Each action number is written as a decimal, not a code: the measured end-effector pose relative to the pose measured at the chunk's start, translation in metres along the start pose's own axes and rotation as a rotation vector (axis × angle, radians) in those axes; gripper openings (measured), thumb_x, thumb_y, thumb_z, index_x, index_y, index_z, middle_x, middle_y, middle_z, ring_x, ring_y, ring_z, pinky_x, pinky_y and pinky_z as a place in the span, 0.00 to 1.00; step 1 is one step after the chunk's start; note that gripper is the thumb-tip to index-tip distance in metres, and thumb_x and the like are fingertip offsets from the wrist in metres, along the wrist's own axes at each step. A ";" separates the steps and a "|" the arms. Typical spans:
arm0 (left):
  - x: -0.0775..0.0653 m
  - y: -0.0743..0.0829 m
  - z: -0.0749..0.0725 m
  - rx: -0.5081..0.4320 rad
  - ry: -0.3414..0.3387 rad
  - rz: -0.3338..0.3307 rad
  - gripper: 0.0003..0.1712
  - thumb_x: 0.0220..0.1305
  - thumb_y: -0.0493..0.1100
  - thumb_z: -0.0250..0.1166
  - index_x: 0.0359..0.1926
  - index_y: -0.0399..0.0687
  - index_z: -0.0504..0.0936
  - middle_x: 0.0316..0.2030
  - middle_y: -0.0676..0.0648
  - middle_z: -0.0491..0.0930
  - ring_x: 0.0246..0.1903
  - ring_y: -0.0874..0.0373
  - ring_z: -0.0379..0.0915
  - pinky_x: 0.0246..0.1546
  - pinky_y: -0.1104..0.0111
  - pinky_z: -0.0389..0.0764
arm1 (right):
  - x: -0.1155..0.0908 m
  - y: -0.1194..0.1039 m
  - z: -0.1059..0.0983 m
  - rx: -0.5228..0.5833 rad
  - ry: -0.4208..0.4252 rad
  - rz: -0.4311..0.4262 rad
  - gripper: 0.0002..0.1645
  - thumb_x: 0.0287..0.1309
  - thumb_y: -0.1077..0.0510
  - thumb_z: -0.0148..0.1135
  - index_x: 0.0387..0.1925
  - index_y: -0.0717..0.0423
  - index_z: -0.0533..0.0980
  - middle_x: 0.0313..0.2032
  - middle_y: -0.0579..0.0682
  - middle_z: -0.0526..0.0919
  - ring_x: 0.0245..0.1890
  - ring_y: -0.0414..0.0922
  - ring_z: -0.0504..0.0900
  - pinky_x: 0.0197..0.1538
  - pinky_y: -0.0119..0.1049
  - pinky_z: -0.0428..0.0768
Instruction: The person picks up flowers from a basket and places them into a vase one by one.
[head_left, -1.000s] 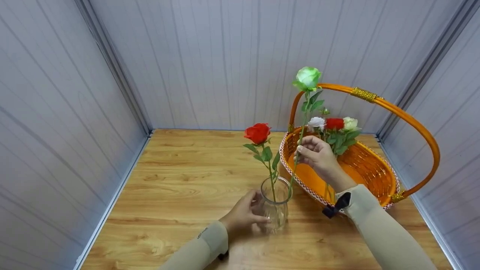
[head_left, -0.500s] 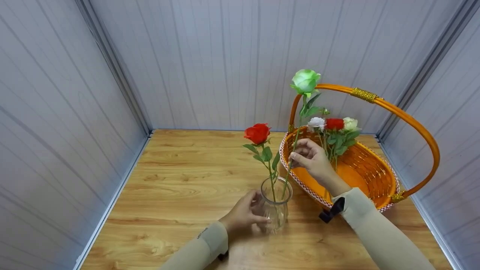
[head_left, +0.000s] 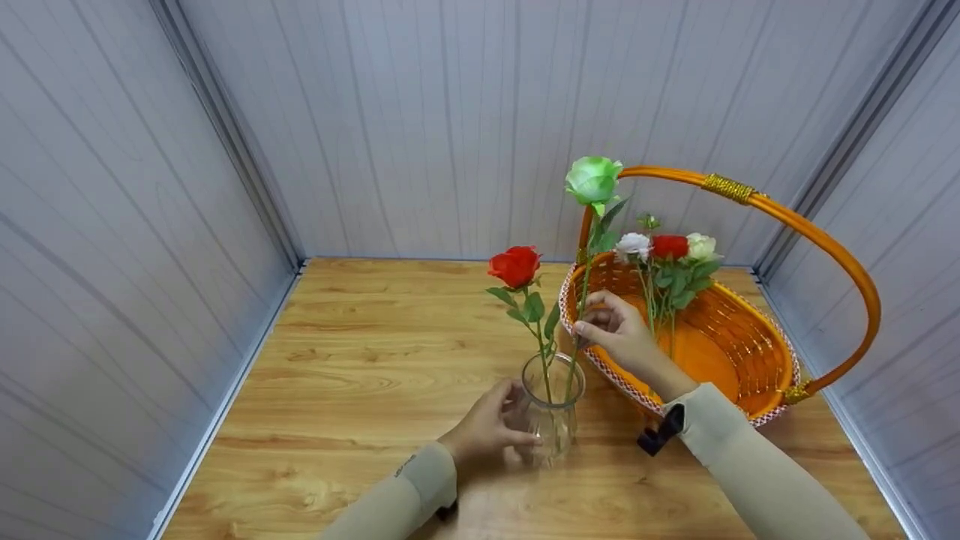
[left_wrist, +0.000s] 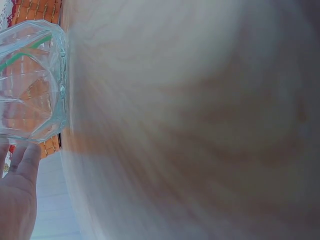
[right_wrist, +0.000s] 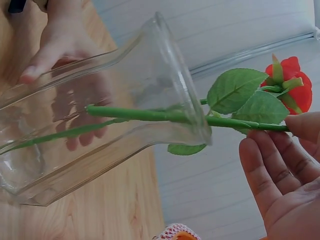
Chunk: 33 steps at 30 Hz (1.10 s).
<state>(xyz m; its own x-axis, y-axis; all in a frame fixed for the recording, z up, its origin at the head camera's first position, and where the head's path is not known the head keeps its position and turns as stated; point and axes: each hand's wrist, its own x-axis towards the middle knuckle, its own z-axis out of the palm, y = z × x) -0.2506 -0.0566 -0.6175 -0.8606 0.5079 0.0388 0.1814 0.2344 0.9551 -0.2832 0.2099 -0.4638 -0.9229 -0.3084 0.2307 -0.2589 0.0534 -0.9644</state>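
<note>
Two-handed work at the mouth of a glass vase [head_left: 559,442]. The vase stands on the desk [head_left: 360,360], your left hand [head_left: 487,427] around its side, thumb near and fingers beyond. Your right hand [head_left: 619,334] pinches the green rose [head_left: 594,181] by its stem [right_wrist: 240,123] above the rim, the cut end inside the vase, seemingly short of the base. The red rose [head_left: 515,267] leans in the same vase, its leaves just beside your right fingers. Likely faults: release the stem at this height and it would probably drop and swing, since the bloom looks top-heavy. Push the stem sideways and it could hook those leaves or lever the vase over, should your left hand slacken. The bloom overlaps the handle [head_left: 667,174] of the orange basket [head_left: 705,364] in the head view; whether they touch cannot be told.
</note>
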 end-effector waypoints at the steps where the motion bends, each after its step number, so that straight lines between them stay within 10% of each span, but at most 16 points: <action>1: 0.000 0.000 0.000 0.003 0.000 0.001 0.46 0.55 0.43 0.86 0.70 0.45 0.72 0.64 0.54 0.80 0.71 0.50 0.74 0.81 0.46 0.70 | -0.001 0.002 0.000 -0.016 -0.001 -0.005 0.07 0.76 0.69 0.61 0.50 0.62 0.72 0.35 0.45 0.88 0.33 0.43 0.88 0.40 0.36 0.93; 8: -0.002 0.003 -0.002 -0.011 -0.014 0.021 0.45 0.58 0.40 0.84 0.72 0.44 0.71 0.64 0.54 0.78 0.71 0.51 0.73 0.81 0.48 0.70 | -0.005 0.009 0.005 -0.142 0.017 -0.055 0.10 0.74 0.69 0.63 0.45 0.76 0.73 0.32 0.45 0.84 0.29 0.39 0.84 0.34 0.30 0.86; 33: 0.000 0.001 -0.001 0.021 -0.010 0.036 0.45 0.57 0.42 0.85 0.71 0.43 0.71 0.65 0.50 0.80 0.70 0.49 0.74 0.82 0.46 0.68 | -0.013 0.021 0.010 -0.441 -0.122 -0.201 0.09 0.71 0.66 0.66 0.31 0.58 0.81 0.24 0.45 0.76 0.25 0.34 0.68 0.30 0.27 0.68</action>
<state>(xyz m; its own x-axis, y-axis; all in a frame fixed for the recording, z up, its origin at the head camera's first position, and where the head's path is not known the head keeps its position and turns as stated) -0.2510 -0.0571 -0.6167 -0.8483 0.5249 0.0698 0.2223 0.2334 0.9466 -0.2736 0.2058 -0.4882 -0.8091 -0.4610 0.3645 -0.5485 0.3699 -0.7499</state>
